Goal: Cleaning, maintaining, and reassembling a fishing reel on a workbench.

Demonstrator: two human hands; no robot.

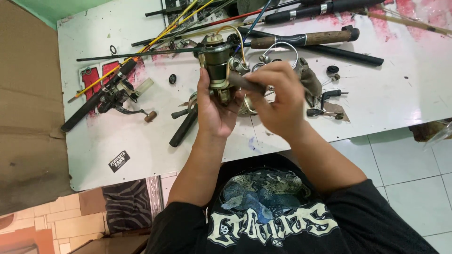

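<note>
Over the white board [117, 141], the left hand [214, 110] wraps around a gold spinning reel [217, 66], while the right hand [278, 96] pinches closed on its dark handle [247, 83]. The reel looks heavy, rigid, and best gripped by its body. Rods [306, 38] and loose parts [329, 96] lie around.

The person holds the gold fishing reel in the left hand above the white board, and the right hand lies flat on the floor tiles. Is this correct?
Not fully. In the head view, the right hand is raised at the gold fishing reel, gripping a dark handle-like part on it. The left hand does hold it above the white board.
</note>
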